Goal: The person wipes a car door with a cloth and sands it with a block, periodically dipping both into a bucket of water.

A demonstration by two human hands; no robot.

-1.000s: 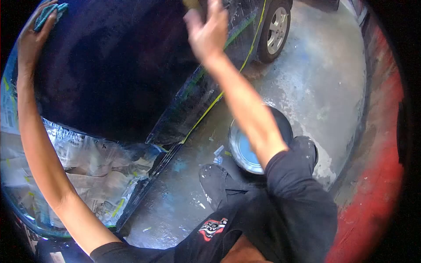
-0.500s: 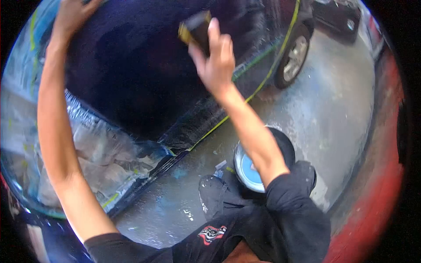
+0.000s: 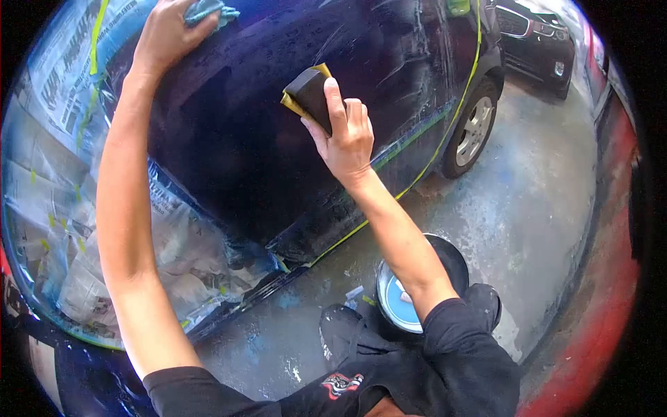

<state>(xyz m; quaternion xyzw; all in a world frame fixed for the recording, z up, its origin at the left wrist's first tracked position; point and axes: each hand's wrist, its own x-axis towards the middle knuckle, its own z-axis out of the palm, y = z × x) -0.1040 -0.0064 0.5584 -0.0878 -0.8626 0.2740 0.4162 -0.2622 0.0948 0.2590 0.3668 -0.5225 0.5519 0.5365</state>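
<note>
Black and blocky, a sanding block (image 3: 308,94) is sitting in the grasp of the right hand (image 3: 347,142), the thumb pressing along its near side and the index finger reaching over its right side. A yellow sheet (image 3: 295,105) is showing along its left end and at its top corner. The block is lying ahead and slightly left of the knuckles, over the dark car panel (image 3: 222,153), inward from the panel's right edge (whether it is touching the paint, I cannot tell).

The left hand (image 3: 167,36) is gripping a light-blue cloth (image 3: 208,12) near the panel's far left edge, its fingertips partly hidden. Printed masking paper (image 3: 174,257) is covering the area beside the panel's near left edge, and yellow-green tape (image 3: 340,240) is running along the right side, towards the wheel (image 3: 474,132). Beneath the right forearm, a bucket (image 3: 381,285) is standing on the stained floor (image 3: 528,201).
</note>
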